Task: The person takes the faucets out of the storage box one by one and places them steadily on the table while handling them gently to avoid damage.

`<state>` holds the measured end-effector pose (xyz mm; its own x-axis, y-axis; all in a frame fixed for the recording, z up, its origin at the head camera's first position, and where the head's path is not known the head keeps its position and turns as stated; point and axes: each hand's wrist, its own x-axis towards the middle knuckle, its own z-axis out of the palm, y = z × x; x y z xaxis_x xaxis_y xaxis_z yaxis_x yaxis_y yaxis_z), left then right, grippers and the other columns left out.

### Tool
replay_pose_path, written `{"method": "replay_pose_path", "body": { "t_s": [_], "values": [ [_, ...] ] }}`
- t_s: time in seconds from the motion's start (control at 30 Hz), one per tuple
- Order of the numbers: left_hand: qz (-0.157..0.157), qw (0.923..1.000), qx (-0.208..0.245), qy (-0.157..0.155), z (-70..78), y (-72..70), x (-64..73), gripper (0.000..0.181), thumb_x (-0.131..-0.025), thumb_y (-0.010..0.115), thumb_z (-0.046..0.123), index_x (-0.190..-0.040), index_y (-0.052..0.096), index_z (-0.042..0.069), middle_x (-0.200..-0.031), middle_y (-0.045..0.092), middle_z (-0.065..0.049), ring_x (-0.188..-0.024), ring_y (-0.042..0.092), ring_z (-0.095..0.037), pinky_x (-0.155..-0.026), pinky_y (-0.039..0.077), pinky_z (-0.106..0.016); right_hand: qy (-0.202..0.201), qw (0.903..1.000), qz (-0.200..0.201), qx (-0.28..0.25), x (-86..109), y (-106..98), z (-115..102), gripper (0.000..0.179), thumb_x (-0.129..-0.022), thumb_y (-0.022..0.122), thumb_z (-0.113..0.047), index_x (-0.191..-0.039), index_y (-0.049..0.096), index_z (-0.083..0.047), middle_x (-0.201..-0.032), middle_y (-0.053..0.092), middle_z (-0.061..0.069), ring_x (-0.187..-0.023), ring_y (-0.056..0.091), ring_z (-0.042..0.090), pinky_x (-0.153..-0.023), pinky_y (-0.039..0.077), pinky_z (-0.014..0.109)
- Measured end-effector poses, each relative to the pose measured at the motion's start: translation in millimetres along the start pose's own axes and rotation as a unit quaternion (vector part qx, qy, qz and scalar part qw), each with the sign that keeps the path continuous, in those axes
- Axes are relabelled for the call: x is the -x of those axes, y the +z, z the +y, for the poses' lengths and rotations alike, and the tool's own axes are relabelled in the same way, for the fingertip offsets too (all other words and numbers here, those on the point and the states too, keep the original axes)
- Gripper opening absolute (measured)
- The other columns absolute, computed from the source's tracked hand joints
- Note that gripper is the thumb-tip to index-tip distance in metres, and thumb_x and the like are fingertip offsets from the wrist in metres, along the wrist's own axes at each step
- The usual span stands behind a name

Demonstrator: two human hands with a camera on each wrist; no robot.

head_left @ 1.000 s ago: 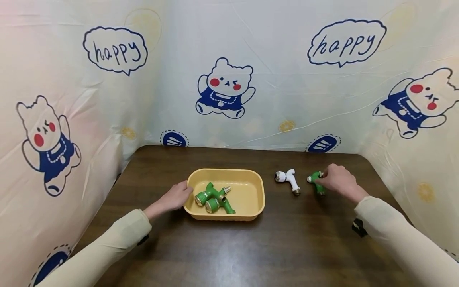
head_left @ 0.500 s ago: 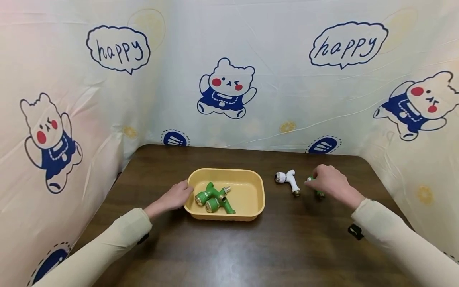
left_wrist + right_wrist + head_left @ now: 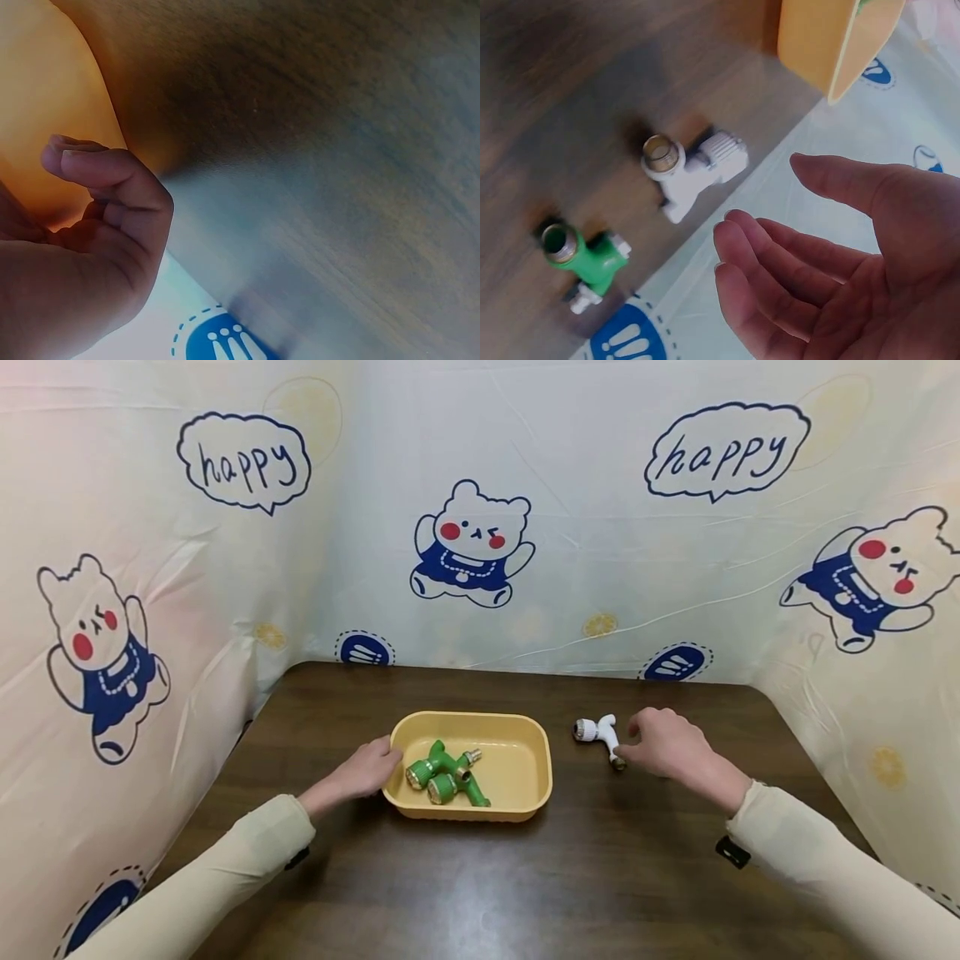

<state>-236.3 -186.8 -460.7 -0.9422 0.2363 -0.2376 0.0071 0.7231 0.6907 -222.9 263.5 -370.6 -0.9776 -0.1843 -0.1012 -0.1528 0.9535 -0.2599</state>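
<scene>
The yellow plastic basin (image 3: 532,812) stands mid-table, and my left hand (image 3: 367,770) grips its left rim; in the left wrist view the hand's fingers curl at the yellow wall (image 3: 67,82). Two green taps (image 3: 433,764) lie crossed inside the basin. To its right, a white tap (image 3: 606,735) with a ribbed knob rests on the table. My right hand (image 3: 667,747) hovers just right of this tap, fingers apart and holding nothing. Another green tap (image 3: 592,259) shows in the right wrist view, near the white one; in the head view my hand hides it.
The dark wooden table (image 3: 487,877) has rounded far corners. Patterned cloth (image 3: 480,635) hangs behind it and along both sides. A small black object (image 3: 732,852) sits under my right cuff.
My right hand has let go of the green tap on the table and moved left towards the white tap. My left hand has stayed on the basin's rim.
</scene>
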Motion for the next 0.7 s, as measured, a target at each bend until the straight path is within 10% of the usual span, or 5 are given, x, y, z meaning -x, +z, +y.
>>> {"method": "replay_pose_path", "body": {
  "t_s": [0.7],
  "values": [
    [-0.005,0.9999,0.005,-0.011,1.3,-2.6,-0.1,0.046,-0.109,0.037,0.019,-0.145,0.048,-0.007,-0.065,0.058,-0.008,-0.047,0.05,-0.015,-0.043,0.041,-0.026,-0.061,0.9979,0.006,0.018,3.2,0,-36,0.027,-0.089,0.081,-0.024,-0.103,0.077,-0.001,-0.09,0.074,0.01,-0.067,0.065,0.02,-0.061,0.057,0.044]
  ]
}}
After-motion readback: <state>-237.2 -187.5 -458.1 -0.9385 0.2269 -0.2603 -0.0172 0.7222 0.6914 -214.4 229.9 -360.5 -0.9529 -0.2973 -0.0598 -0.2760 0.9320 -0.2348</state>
